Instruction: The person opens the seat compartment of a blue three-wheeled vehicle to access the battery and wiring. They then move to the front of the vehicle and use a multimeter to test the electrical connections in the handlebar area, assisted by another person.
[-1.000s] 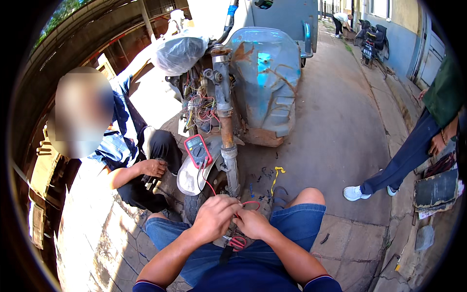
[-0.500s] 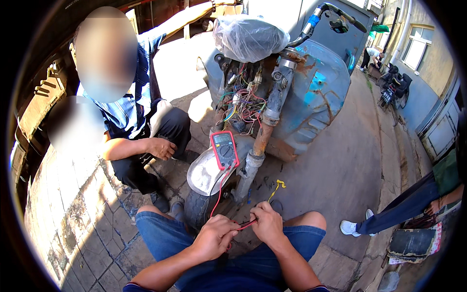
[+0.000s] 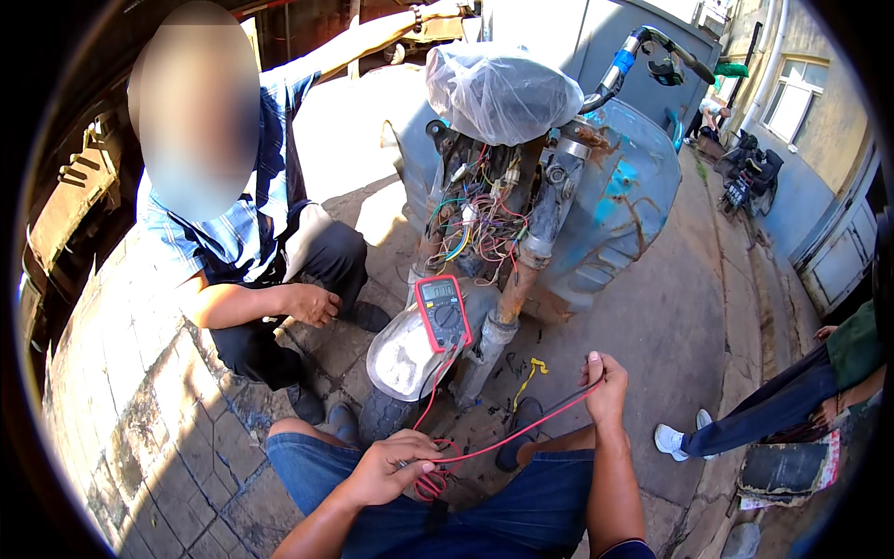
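My left hand (image 3: 386,469) is closed over a red test lead, low between my knees. Loops of that red lead (image 3: 431,485) hang beneath its fingers. Farther right and higher, my right hand (image 3: 607,387) pinches the lead ends; a black lead (image 3: 562,406) runs alongside the red one there. The red stretch between my hands is nearly straight. A red-rimmed multimeter (image 3: 444,314) with a lit display rests on the worn front fender (image 3: 399,363) of a stripped three-wheeler or scooter. Above the meter, a tangle of coloured wires (image 3: 480,224) lies exposed.
A person (image 3: 270,242) squats at the left, beside the fender. Clear plastic wrap (image 3: 503,91) covers the vehicle's head, under the handlebar (image 3: 624,61). Yellow wire (image 3: 531,377) lies on the ground. Another person's legs (image 3: 764,401) stand at the right, near a dark flat package (image 3: 782,469).
My right hand has moved right and up, away from my left, drawing the test lead out between them. The view has shifted slightly; the meter still rests on the fender.
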`<act>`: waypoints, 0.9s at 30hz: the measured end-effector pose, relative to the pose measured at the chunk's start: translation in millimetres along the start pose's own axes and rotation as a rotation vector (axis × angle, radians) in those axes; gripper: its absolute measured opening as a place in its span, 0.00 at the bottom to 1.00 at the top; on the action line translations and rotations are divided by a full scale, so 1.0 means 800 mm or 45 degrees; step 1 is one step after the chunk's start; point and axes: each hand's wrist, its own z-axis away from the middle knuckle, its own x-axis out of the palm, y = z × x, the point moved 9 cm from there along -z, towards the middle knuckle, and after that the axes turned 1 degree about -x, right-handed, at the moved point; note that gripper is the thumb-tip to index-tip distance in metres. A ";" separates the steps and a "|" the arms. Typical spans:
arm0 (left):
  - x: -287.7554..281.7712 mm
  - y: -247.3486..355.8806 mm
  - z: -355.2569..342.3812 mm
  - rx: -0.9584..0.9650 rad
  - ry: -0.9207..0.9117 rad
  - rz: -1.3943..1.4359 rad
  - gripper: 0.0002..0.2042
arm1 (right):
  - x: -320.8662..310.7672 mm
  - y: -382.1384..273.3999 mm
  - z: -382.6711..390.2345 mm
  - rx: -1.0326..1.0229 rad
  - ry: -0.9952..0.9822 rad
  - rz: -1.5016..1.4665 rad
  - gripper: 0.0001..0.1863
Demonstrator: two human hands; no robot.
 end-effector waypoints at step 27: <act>0.027 0.053 -0.058 -0.275 0.311 0.806 0.14 | 0.114 -0.227 0.139 -0.096 -0.895 -1.079 0.25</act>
